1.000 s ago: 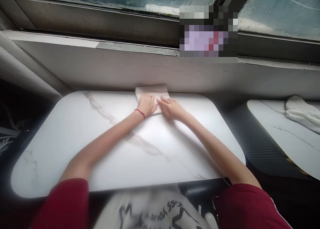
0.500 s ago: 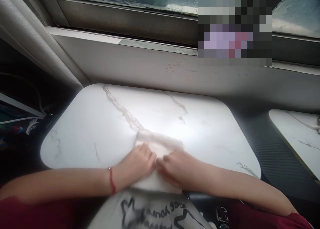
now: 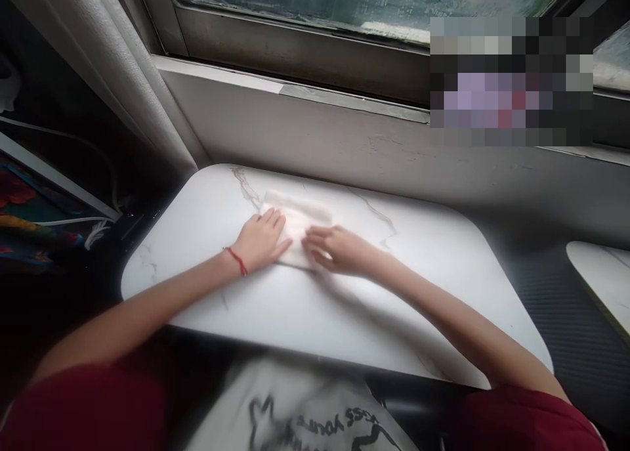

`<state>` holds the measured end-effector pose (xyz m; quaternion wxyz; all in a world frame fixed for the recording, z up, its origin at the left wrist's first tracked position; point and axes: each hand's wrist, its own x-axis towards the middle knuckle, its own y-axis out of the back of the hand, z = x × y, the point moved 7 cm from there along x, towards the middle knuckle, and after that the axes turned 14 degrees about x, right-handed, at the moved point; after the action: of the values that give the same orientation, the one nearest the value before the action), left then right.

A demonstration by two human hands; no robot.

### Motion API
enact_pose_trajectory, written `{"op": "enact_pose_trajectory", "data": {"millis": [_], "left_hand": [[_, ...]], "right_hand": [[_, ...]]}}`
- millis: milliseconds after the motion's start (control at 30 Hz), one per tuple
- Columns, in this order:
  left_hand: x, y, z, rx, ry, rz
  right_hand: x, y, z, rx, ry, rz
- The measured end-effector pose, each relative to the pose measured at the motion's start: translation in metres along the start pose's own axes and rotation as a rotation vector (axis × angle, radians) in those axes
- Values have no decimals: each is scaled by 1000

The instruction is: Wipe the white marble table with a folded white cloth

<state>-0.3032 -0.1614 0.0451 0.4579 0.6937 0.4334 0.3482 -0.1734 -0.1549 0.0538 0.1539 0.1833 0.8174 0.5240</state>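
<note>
A folded white cloth point(image 3: 298, 209) lies on the white marble-patterned tabletop point(image 3: 423, 280), towards its far edge and left of its middle. My left hand point(image 3: 260, 239), with a red cord bracelet at the wrist, rests flat on the cloth's left side, its fingers stretched out. My right hand point(image 3: 339, 249) touches the cloth's right side with fingers extended, partly smeared by motion. Both hands cover portions of the cloth.
Behind the table is a pale wall point(image 3: 305, 132) under a window point(image 3: 344, 8). A curtain point(image 3: 132, 77) hangs at the left. Another marble-patterned top point(image 3: 608, 277) stands at the right. Printed fabric point(image 3: 275, 385) lies below the near edge.
Both hands and the cloth have moved away from me across the tabletop, from near its front edge towards the far edge. My fingers have gone from curled to stretched out.
</note>
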Motion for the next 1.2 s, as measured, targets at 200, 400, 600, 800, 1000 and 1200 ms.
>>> {"op": "enact_pose_trajectory", "data": {"millis": [200,400,600,800,1000,1200], "left_hand": [[43,-26,-65,-25,108,-63],[25,-39,-126,25,212,-98],[-48,-36,-157,93,292,-171],[-123,3,-109,226,298,-384],[-132,30,-24,142,135,-476],[-54,24,0,92,37,-342]], "right_hand": [[64,13,45,-55,-147,65],[138,17,38,42,-99,116],[180,-1,-12,53,86,108],[149,-32,-90,-36,369,46],[58,-50,-114,-122,555,-2],[17,-35,-47,-257,381,147]]}}
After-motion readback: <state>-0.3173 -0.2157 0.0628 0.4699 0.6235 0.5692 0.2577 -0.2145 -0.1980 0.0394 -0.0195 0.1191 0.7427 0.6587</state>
